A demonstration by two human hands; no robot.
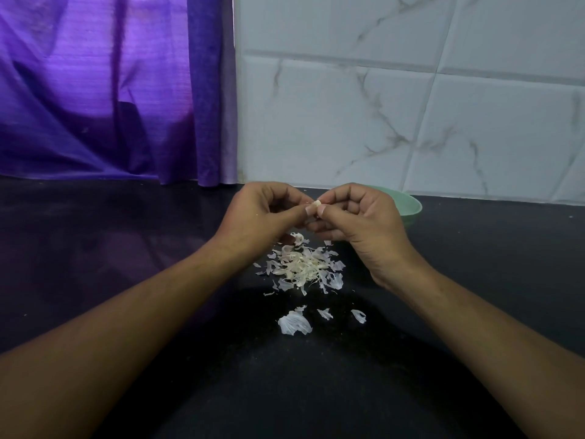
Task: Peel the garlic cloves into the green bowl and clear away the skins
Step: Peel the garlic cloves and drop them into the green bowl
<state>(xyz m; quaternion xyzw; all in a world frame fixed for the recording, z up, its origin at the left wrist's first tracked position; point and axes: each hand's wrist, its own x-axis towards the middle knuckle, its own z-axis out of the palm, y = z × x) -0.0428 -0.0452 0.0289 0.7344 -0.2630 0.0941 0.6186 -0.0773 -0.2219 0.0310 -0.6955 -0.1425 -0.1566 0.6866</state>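
Note:
A small pale garlic clove [317, 203] is pinched between the fingertips of both hands above the black counter. My left hand [262, 213] grips it from the left and my right hand [364, 220] from the right, thumbs meeting under it. The green bowl [411, 208] stands just behind my right hand, mostly hidden by it; its inside cannot be seen. A heap of white garlic skins [300, 267] lies on the counter below the hands. A few larger loose skins [294, 323] lie nearer to me.
The black counter [126, 248] stretches left and right of my arms. A purple curtain [110, 90] hangs at the back left. A white marbled tile wall [411, 90] rises behind the bowl.

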